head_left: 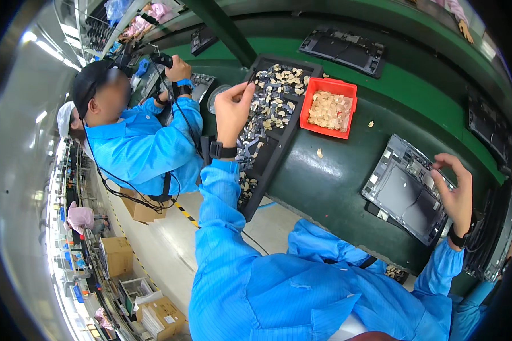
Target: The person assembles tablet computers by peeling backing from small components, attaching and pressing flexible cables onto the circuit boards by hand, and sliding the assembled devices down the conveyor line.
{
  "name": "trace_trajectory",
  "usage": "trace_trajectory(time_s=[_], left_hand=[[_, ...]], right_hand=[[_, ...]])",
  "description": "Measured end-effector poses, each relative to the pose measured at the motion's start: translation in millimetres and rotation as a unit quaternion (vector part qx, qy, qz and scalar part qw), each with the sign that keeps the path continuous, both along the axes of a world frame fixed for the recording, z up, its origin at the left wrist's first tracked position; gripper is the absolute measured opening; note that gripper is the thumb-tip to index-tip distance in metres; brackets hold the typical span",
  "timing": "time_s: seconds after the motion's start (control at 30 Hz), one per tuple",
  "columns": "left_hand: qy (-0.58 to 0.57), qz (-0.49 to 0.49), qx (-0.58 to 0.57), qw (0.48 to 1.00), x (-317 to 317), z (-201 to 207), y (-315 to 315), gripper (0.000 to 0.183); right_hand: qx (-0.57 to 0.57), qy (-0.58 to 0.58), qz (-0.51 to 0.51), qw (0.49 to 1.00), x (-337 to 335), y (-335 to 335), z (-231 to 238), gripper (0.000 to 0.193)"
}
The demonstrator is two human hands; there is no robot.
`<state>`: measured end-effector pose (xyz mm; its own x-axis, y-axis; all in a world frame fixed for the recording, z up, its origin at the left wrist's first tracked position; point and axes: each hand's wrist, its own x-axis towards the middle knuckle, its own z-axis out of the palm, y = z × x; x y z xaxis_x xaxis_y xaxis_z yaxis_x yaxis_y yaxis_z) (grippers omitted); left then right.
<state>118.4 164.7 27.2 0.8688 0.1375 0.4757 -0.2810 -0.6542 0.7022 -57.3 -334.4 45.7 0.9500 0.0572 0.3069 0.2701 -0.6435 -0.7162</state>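
Observation:
My left hand point(233, 113) is raised over a long dark tray point(290, 136) of small black and cream pieces. Its thumb and forefinger are pinched together, and whatever may be between them is too small to make out. On the right, my right hand point(456, 192) hovers at the edge of an opened grey device body point(401, 196) with a circuit board and dark flat battery-like panels. The fingers of this hand are curved, with a small gap between thumb and forefinger. A red bin point(351, 108) holding cream-coloured pieces stands between the hands, beside the tray.
Similar device bodies point(344, 52) lie on the green strip along the back. Two loose cream pieces point(320, 153) rest on the dark green bench. Dark devices point(495, 227) are stacked at the far right. A co-worker in a blue smock point(142, 142) works close on my left.

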Motion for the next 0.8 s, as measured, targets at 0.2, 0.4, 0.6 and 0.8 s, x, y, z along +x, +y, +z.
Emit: trace_trajectory(time_s=[0.2,0.4,0.6,0.8], left_hand=[[-0.111,-0.142,0.132,0.975,-75.5,22.5,-104.2,0.018],[-0.03,-0.225,0.004,0.974,-138.7,2.3,-197.1,0.029],[-0.06,-0.264,0.009,0.963,-147.9,-10.1,-227.8,0.03],[-0.046,-0.292,0.008,0.955,-149.3,-13.7,-230.7,0.028]], right_hand=[[0.121,0.014,0.027,0.992,-6.5,99.5,3.5,0.022],[0.213,-0.035,-0.064,0.974,-13.9,153.0,-16.0,0.031],[0.299,-0.005,-0.142,0.944,-21.1,131.8,-35.3,0.022],[0.309,-0.021,-0.138,0.941,-24.0,127.4,-45.4,0.021]])
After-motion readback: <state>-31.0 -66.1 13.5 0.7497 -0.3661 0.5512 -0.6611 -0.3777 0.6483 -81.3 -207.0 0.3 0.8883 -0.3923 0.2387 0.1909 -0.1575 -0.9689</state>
